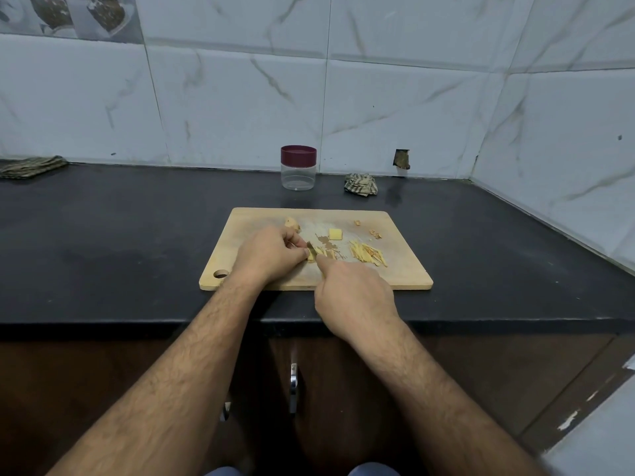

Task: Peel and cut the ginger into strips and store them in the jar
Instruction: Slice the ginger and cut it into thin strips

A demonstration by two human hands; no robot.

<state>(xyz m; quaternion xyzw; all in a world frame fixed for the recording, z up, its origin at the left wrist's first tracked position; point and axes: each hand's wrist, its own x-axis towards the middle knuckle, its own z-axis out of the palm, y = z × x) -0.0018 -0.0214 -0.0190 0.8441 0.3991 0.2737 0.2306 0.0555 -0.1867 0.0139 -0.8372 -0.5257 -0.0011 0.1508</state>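
Left hand: the left hand (271, 255) sits on the cutting board (405, 273), fingers curled, pinning a small ginger slice (311, 257) under the fingertips.
Right hand: the right hand (354, 297) is wrapped round a knife (312, 249), forefinger laid along the top; only a short bit of blade shows, right against the slice, handle hidden in the fist.
Fresh cuts: a few thin strips (330, 253) lie just right of the blade.
Strip pile: a bigger heap of ginger strips (367, 257) lies further right on the board.
Waiting pieces: a flat peeled block (335, 234) lies mid-board; an unpeeled knob (292, 224) peeks out beyond the left knuckles.
Peelings: brown scraps (375, 234) near the far right corner.
Jar: the clear jar (298, 168), maroon lid on, stands on the black counter (103, 235) behind the board, against the wall.
Cloths: a crumpled cloth (360, 183) right of the jar, a folded cloth (32, 165) far left.
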